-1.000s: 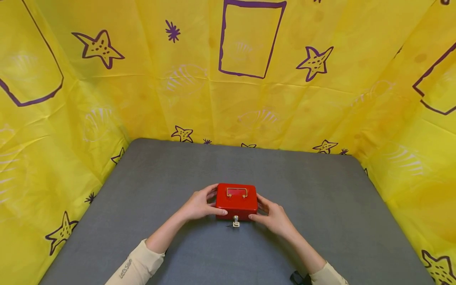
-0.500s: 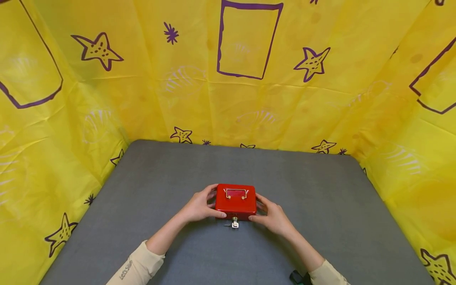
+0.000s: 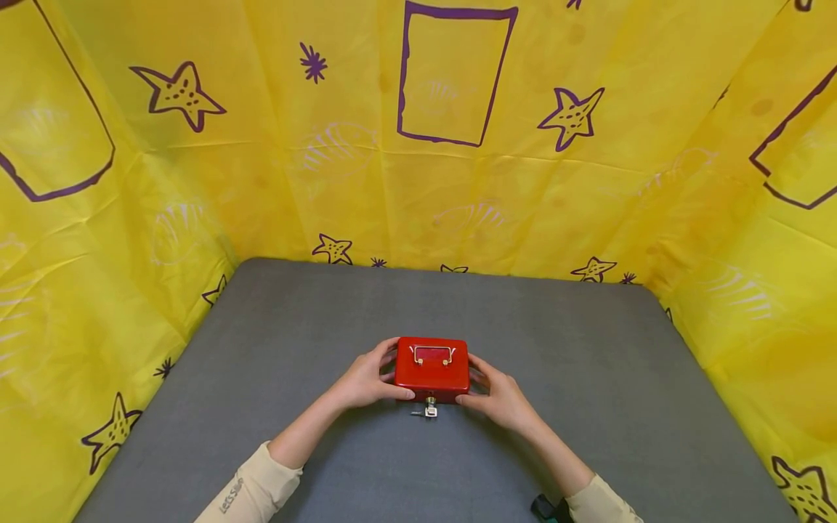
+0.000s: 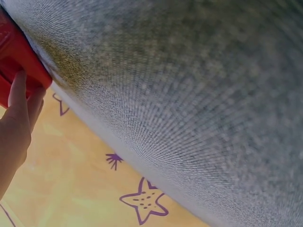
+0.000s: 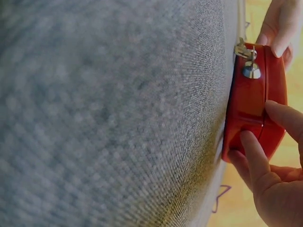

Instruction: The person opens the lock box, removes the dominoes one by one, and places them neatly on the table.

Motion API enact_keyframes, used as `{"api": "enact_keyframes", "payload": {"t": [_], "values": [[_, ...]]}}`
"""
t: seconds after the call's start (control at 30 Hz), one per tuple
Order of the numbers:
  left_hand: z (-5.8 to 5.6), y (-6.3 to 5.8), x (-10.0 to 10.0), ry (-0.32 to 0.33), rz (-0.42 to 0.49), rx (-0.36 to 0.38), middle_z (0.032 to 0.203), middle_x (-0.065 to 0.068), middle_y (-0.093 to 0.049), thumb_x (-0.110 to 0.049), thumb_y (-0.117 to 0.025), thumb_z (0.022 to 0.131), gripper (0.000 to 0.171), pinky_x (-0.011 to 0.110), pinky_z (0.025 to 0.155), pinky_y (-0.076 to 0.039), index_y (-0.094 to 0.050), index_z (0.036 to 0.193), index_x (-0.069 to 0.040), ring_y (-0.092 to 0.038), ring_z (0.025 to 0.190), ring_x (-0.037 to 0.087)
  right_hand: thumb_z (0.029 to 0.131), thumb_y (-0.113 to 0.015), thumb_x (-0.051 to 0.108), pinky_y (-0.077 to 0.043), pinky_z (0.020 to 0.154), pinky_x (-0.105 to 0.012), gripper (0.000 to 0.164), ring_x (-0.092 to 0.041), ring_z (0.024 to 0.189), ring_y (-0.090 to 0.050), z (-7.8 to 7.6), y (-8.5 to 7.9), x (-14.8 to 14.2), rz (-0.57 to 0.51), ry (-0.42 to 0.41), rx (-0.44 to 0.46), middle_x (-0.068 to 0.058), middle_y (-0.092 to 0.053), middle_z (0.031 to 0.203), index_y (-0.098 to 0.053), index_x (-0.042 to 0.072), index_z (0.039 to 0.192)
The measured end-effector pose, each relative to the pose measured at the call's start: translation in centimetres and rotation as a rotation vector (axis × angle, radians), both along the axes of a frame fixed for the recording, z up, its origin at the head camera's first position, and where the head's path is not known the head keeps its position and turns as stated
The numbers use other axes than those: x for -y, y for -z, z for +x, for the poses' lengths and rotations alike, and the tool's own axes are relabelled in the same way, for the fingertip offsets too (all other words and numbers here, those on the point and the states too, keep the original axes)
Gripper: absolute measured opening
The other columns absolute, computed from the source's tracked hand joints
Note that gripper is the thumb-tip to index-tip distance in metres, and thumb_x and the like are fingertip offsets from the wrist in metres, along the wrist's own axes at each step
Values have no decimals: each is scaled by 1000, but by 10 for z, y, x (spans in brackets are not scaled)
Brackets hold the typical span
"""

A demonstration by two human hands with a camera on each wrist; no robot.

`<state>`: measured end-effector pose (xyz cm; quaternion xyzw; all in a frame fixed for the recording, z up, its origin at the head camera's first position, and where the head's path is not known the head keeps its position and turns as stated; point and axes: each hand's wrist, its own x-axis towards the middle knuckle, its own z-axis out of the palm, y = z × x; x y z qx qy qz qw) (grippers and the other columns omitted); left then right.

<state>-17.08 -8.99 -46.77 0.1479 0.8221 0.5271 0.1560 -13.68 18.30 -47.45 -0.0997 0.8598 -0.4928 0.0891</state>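
A small red cash box (image 3: 431, 374) sits on the grey table, its lid closed and a thin metal handle (image 3: 433, 355) lying on top. Keys (image 3: 430, 411) hang from the lock on its front side; the right wrist view shows them beside the round silver lock (image 5: 251, 70). My left hand (image 3: 366, 378) grips the box's left end, thumb along the front and fingers round the side. At the opposite end my right hand (image 3: 500, 396) holds it the same way, thumb at the front corner. In the left wrist view, fingers (image 4: 19, 97) press the red side.
The grey table (image 3: 314, 305) spreads out around the box. Yellow cloth (image 3: 353, 181) printed with purple starfish hangs along its back and both sides. A dark band with a device (image 3: 548, 508) is at my right wrist near the cuff.
Both hands keep their hold on the box, which stays almost in place. The left thumb has slid slightly lower on the front, and the hanging keys have swung a little.
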Motion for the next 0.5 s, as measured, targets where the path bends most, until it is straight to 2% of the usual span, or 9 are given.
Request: {"api": "enact_keyframes", "payload": {"t": [0.33, 0.5], "values": [[1, -2, 0, 23, -5, -23, 149, 20, -39, -17, -87, 73, 98, 42, 95, -49, -28, 149, 0, -43, 133, 36, 83, -78, 19, -53, 90, -41, 78, -32, 120, -57, -2, -1, -3, 12, -56, -22, -16, -47, 145, -38, 6, 149], [0, -5, 1, 50, -50, -45, 147, 20, -41, -18, -87, 73, 99, 43, 96, -48, -27, 149, 2, -43, 133, 37, 83, -79, 19, -54, 88, -38, 84, -35, 123, -54, -3, -4, -4, 17, -74, -18, -19, -45, 145, -31, 0, 150]]}}
